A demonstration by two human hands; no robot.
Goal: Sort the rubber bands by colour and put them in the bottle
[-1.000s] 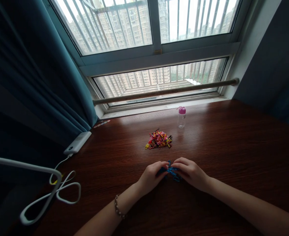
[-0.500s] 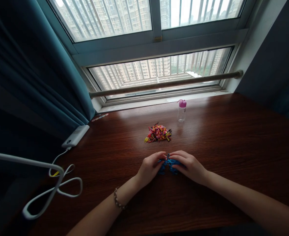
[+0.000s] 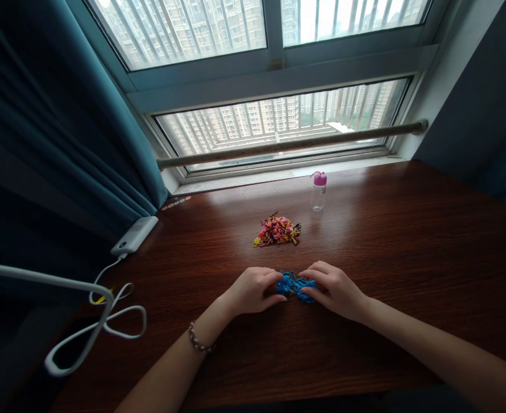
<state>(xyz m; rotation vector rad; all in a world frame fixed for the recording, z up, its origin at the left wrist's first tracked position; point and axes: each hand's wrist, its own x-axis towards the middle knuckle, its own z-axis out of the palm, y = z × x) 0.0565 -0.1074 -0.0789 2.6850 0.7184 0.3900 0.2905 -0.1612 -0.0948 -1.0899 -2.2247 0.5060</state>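
Blue stringy bands (image 3: 294,284) lie in a loose heap on the dark wooden table, between my two hands. My left hand (image 3: 259,289) is at the heap's left side, fingers and thumb apart, fingertips at its edge. On the right side, my right hand (image 3: 334,289) rests its curved fingers on the blue bands, thumb and fingers apart. Beyond the hands sits a pile of pink, yellow and dark bands (image 3: 278,230). A clear bottle with a pink cap (image 3: 318,194) stands upright behind that pile, to its right.
At the table's (image 3: 407,252) left edge lies a white power bank (image 3: 136,235) with a cable (image 3: 126,330) looping down. A blue curtain (image 3: 119,143) hangs at the left. A metal rail (image 3: 291,148) crosses the window at the back.
My left hand has moved slightly left, away from my right hand, and its fingers have opened. More of the blue heap shows between the hands.
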